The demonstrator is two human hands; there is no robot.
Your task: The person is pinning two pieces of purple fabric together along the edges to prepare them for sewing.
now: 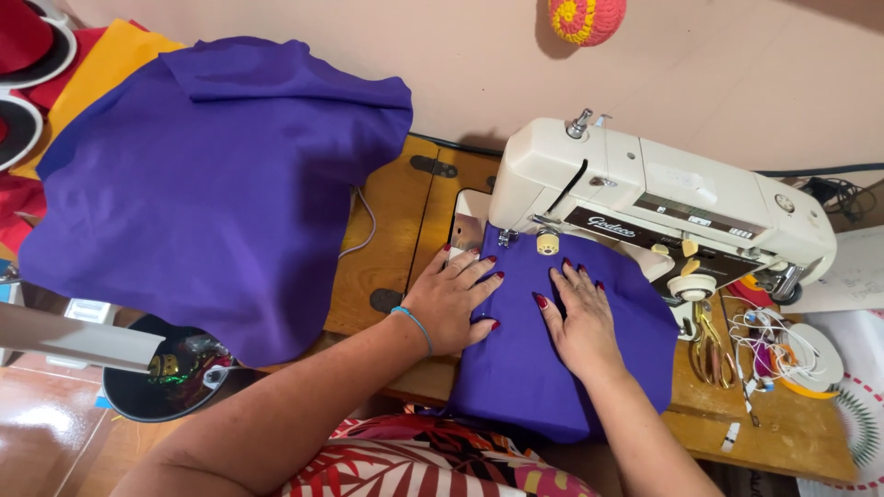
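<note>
While both hands lie flat on it, the purple cloth [543, 368] is spread on the wooden bench [396, 239] in front of the sewing machine [645, 198], and its near edge hangs over the front of the bench toward the person's lap. Its far edge goes under the needle area of the machine, beside a small yellow knob [548, 243].

The left hand [451, 299] rests with fingers spread, partly on the left edge of the cloth and partly on the bench; it grips nothing. A thin blue band [414, 324] is around this wrist. The right hand [575, 317] presses on the middle of the cloth, fingers open and pointing to the machine, and also holds nothing. The two hands are near each other but do not touch.

To the left, a bigger purple fabric [212, 175] covers that end of the bench and falls over its edge. Behind it, orange fabric [101, 64] and red fabric [18, 198] show. Below it, on the floor, stands a dark bowl [157, 387] with small shiny things inside.

To the right of the machine lie gold scissors [709, 345] and a heap of white cords [778, 345]. On the wall above hangs a pink and yellow crocheted piece [587, 18].
</note>
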